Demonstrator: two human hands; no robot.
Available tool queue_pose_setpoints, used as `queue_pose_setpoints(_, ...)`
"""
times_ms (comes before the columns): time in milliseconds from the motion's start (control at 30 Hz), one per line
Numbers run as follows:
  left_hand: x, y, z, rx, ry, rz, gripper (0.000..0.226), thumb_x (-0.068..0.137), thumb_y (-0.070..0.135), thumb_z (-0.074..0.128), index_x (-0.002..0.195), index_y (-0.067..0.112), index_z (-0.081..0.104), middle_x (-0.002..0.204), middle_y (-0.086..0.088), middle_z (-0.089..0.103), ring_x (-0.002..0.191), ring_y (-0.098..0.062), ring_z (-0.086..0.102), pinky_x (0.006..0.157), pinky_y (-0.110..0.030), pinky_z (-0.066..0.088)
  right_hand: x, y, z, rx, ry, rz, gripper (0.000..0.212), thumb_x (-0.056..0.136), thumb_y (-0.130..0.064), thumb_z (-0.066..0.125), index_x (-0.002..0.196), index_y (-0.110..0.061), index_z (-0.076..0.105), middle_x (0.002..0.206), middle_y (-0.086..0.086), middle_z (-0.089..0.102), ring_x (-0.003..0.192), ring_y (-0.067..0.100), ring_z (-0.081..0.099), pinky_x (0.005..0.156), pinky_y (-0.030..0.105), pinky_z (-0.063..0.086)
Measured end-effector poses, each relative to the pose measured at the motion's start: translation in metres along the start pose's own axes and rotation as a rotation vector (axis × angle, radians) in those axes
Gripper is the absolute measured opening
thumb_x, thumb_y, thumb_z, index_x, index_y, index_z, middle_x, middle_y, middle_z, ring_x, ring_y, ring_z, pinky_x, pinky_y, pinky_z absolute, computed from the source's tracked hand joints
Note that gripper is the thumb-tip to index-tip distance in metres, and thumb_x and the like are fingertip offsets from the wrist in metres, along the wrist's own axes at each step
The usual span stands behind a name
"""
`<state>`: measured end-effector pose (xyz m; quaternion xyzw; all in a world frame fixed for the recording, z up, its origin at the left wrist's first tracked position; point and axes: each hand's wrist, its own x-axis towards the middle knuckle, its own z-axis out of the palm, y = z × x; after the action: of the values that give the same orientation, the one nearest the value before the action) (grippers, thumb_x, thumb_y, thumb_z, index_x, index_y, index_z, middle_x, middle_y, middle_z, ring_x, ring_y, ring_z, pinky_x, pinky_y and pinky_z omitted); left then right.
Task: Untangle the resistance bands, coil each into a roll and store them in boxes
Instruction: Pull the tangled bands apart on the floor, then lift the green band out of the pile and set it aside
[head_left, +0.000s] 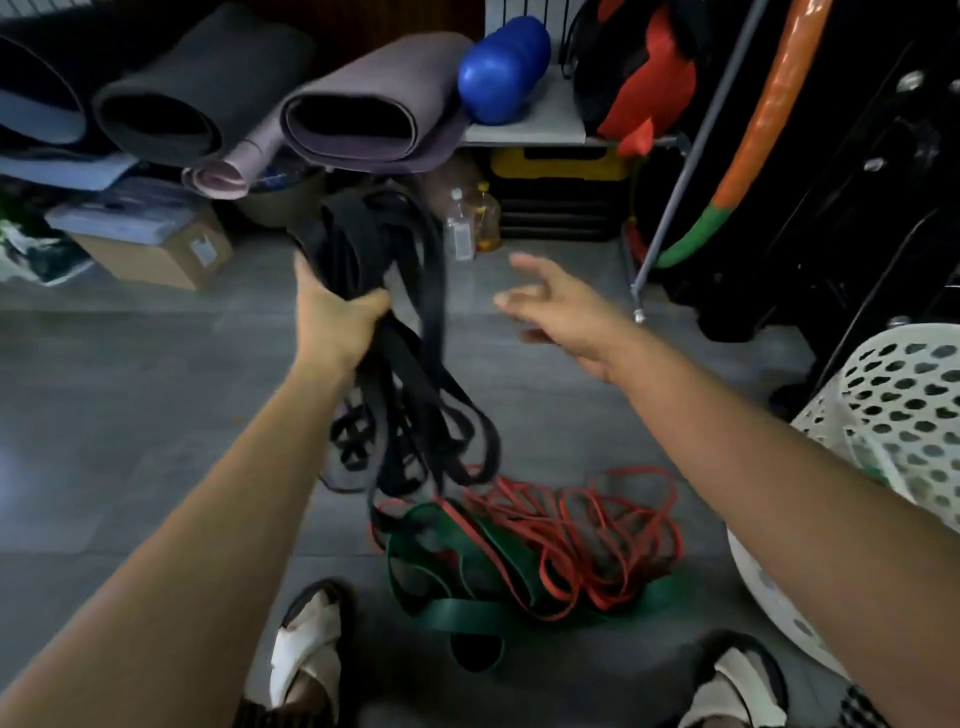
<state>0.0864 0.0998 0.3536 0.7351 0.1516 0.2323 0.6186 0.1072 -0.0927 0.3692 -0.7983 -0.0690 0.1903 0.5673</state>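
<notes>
My left hand (332, 317) grips a thick bundle of black resistance bands (410, 374), lifted off the floor with loops hanging down. To the right of the bundle, my right hand (561, 312) is stretched out with fingers spread, holding nothing. On the grey floor below lies a tangle of thin red bands (602, 530) mixed with wide green bands (467, 582). The lowest black loops reach down to this pile.
A white perforated basket (893, 431) stands at the right. A cardboard box (156, 249) sits at the back left under rolled mats (363, 114). Bottles (467, 223), a yellow-black crate (561, 192) and a leaning metal pole (691, 171) are behind. My sandalled feet (306, 654) are near the pile.
</notes>
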Motion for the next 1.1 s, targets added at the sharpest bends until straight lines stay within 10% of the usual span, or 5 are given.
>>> queue_pose_setpoints(67, 0.027, -0.007, -0.016, 0.084, 0.02, 0.036, 0.066, 0.074, -0.007, 0.059, 0.133, 0.009, 0.032, 0.119, -0.002, 0.049, 0.112, -0.016, 0.048, 0.098, -0.028, 0.041, 0.01, 0.047, 0.0, 0.003, 0.021, 0.104, 0.008, 0.09, -0.012, 0.053, 0.092, -0.018, 0.058, 0.077, 0.001, 0.056, 0.06, -0.002, 0.057, 0.064, 0.021, 0.043)
queue_pose_setpoints(267, 0.084, -0.083, -0.048, 0.378, -0.148, -0.102, 0.084, 0.071, 0.001, 0.074, 0.136, 0.007, 0.021, 0.129, -0.005, 0.043, 0.118, -0.013, 0.042, 0.099, -0.029, 0.038, 0.023, 0.19, 0.012, -0.202, -0.045, 0.414, 0.031, 0.088, -0.003, 0.049, 0.061, -0.016, 0.047, 0.064, 0.007, 0.049, 0.053, 0.01, 0.044, 0.047, 0.017, 0.035)
queue_pose_setpoints(433, 0.06, -0.215, -0.054, 0.706, -0.269, -0.627, 0.086, 0.077, 0.014, 0.073, 0.139, -0.005, 0.018, 0.142, -0.024, 0.034, 0.129, -0.037, 0.038, 0.1, -0.047, 0.036, 0.022, 0.28, 0.042, -0.272, -0.105, 0.593, 0.004, 0.086, -0.016, 0.059, 0.084, -0.015, 0.056, 0.083, 0.007, 0.058, 0.078, 0.018, 0.055, 0.069, 0.027, 0.043)
queue_pose_setpoints(767, -0.098, -0.378, -0.015, 0.732, -0.549, -0.857, 0.086, 0.074, 0.013, 0.073, 0.141, 0.007, 0.02, 0.132, -0.019, 0.047, 0.121, -0.037, 0.045, 0.092, -0.036, 0.043, 0.034, 0.35, 0.124, -0.712, -0.34, 0.524, 0.063, 0.089, -0.033, 0.054, 0.141, -0.012, 0.027, 0.148, 0.007, 0.029, 0.136, 0.022, 0.03, 0.108, 0.028, 0.026)
queue_pose_setpoints(1100, -0.096, -0.315, -0.005, 0.705, -0.627, -0.563, 0.04, 0.077, 0.021, 0.061, 0.11, 0.001, 0.053, 0.097, -0.009, 0.062, 0.102, -0.031, 0.058, 0.072, -0.026, 0.04, -0.011, 0.348, 0.099, -0.706, -0.314, 0.659, 0.044, 0.085, -0.026, 0.053, 0.126, -0.013, 0.043, 0.131, 0.011, 0.052, 0.12, 0.025, 0.05, 0.092, 0.028, 0.041)
